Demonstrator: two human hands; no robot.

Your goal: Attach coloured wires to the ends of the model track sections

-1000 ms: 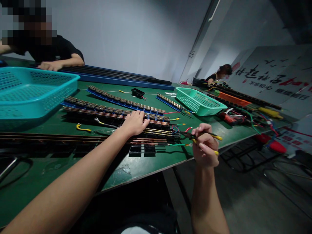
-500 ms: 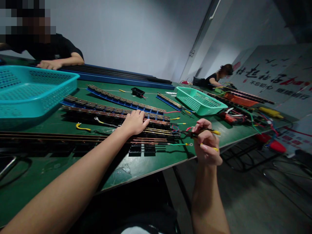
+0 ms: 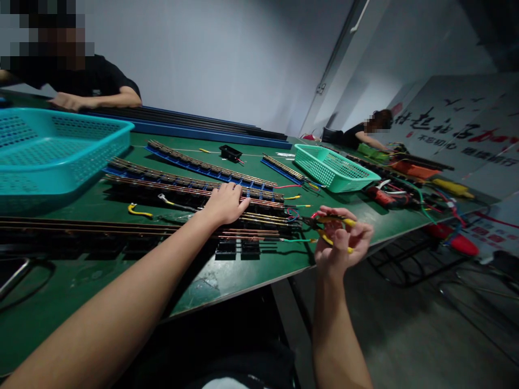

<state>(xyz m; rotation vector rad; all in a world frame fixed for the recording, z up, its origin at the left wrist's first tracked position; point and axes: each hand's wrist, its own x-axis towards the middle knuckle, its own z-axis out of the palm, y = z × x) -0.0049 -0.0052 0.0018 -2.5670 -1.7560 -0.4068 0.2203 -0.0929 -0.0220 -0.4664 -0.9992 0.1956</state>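
My left hand (image 3: pixel 226 204) lies palm down across a long strip of copper-coloured rails (image 3: pixel 182 190), its fingers stretched forward and the thumb apart. My right hand (image 3: pixel 344 240) holds a pair of pliers (image 3: pixel 324 220) with black and yellow handles spread apart. The dark jaws point left, at the ends of the rails by a small loop of red and blue wire (image 3: pixel 292 214); whether they grip a wire I cannot tell. Just below them, a green wire (image 3: pixel 298 240) with a yellow sleeve runs from the nearer rail strip (image 3: pixel 251 233) toward my right hand.
A blue basket (image 3: pixel 73 178) stands at left, a green basket (image 3: pixel 336 175) farther right. Blue-backed rail strips (image 3: pixel 211 168), a black box (image 3: pixel 230 153) and a yellow wire piece (image 3: pixel 140 212) lie on the green table (image 3: pixel 194 294). Two other people work across and at the far right.
My right hand has turned and opened its grip, so the pliers' handles now stand wider apart. My left hand stays put. The far-right person has leaned and moved an arm.
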